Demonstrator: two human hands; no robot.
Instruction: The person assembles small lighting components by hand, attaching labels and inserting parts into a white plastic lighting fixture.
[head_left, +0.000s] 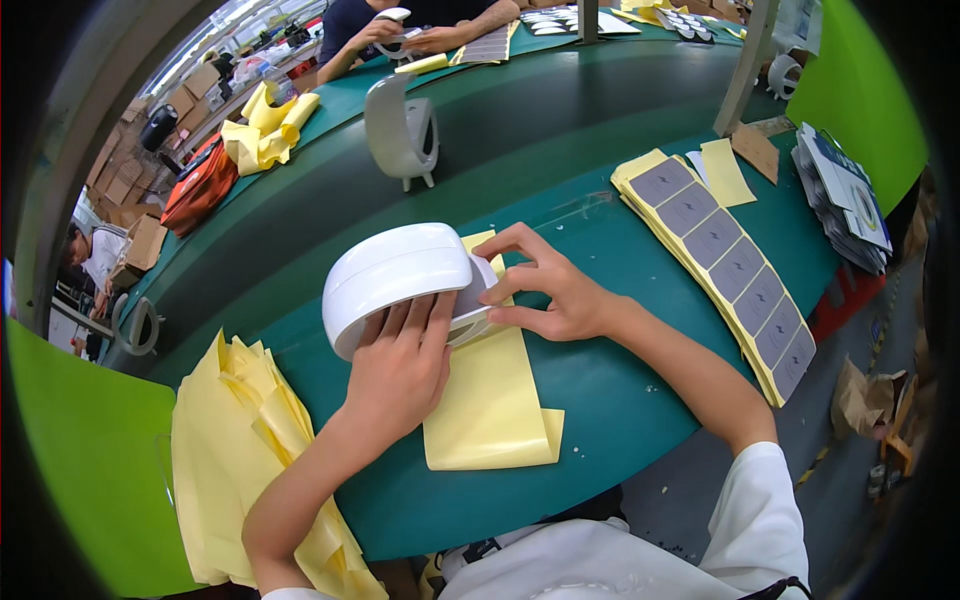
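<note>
A glossy white rounded device, with a domed shell and a hollow side, lies tipped over on the near table. My left hand holds it with the fingers tucked into the hollow; the fingertips are partly hidden. Thumb and fingers of my right hand are closed on the flat white end of the same device, at its right. Beneath it lies a strip of yellow backing paper with a folded corner. Whether a sticker is between my right fingers cannot be made out.
Sheets of grey square stickers lie at the right, near stacked printed cards. Crumpled yellow paper hangs over the left edge. Beyond, a dark green conveyor belt carries another white device. A co-worker sits across it.
</note>
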